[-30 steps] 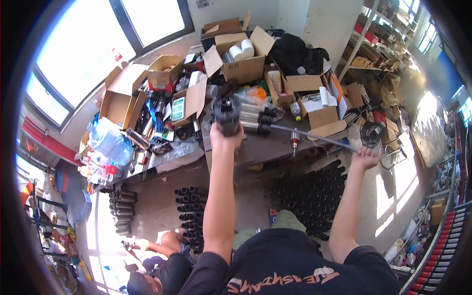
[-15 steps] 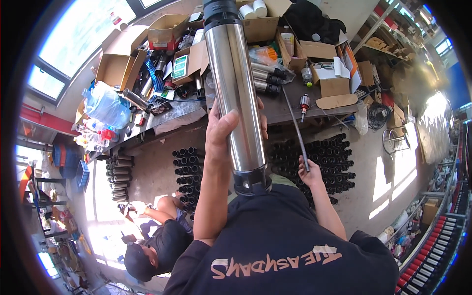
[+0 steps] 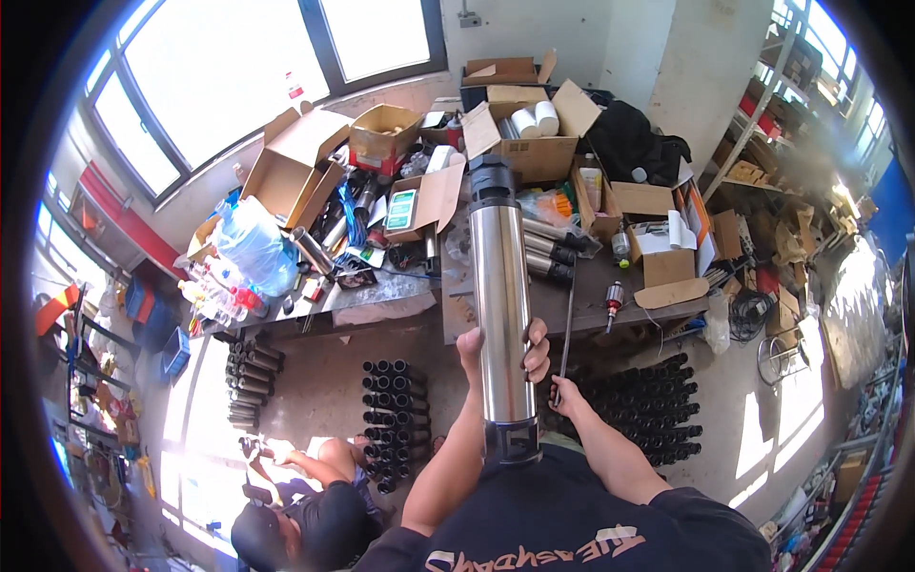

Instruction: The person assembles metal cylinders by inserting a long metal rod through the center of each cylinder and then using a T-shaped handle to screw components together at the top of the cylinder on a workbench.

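Observation:
A shiny steel pump body (image 3: 503,305) with black end pieces stands nearly upright in front of my chest. My left hand (image 3: 470,357) is wrapped round its lower half, the thumb on the left and the fingers showing on the right. Its slotted lower end is close to my dark shirt. To the right of the pump body, my right hand (image 3: 566,397) is closed on the lower end of a thin metal rod (image 3: 569,338). The rod slants up toward the bench edge; whether its far end touches the bench I cannot tell.
Ahead is a cluttered bench (image 3: 600,300) with cardboard boxes (image 3: 538,157), steel tubes (image 3: 548,253) and a small motor rotor (image 3: 614,297). Black-ended tubes (image 3: 396,415) stand in rows on the floor, more (image 3: 648,410) at right. A person (image 3: 310,515) crouches at lower left, handling a part.
My view has tilted up, showing more of the bench and windows. The pump body sits lower and farther from the camera. My right hand and the rod are now closer to it.

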A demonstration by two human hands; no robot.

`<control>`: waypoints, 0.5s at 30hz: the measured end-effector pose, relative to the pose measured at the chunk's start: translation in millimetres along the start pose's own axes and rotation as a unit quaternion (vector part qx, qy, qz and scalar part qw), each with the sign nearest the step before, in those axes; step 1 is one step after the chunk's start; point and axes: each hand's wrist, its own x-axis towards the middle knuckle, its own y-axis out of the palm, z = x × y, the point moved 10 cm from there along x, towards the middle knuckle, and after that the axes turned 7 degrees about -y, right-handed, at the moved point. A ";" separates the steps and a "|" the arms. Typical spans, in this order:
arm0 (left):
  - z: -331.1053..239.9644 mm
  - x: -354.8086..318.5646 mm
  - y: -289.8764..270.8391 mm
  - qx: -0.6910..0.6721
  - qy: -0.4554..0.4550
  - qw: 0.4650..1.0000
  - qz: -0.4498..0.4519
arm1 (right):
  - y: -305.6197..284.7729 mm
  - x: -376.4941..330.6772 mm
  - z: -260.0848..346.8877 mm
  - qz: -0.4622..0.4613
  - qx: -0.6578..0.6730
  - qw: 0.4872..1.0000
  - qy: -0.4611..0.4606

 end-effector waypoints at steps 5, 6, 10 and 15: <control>-6.3 -6.8 -3.0 0.050 0.001 0.998 -0.039 | 0.7 0.3 15.8 0.014 -0.022 0.998 -0.062; -17.3 -12.1 -7.9 0.145 0.000 0.982 -0.124 | -0.1 -7.1 19.9 -0.004 -0.031 0.998 -0.058; -70.3 -36.4 0.6 0.325 0.173 0.885 -0.285 | -26.7 -31.0 21.0 -0.043 -0.120 0.989 -0.076; -51.8 -62.4 -94.5 0.184 0.039 0.944 -0.272 | -62.2 -46.9 -5.1 -0.075 -0.160 0.983 -0.044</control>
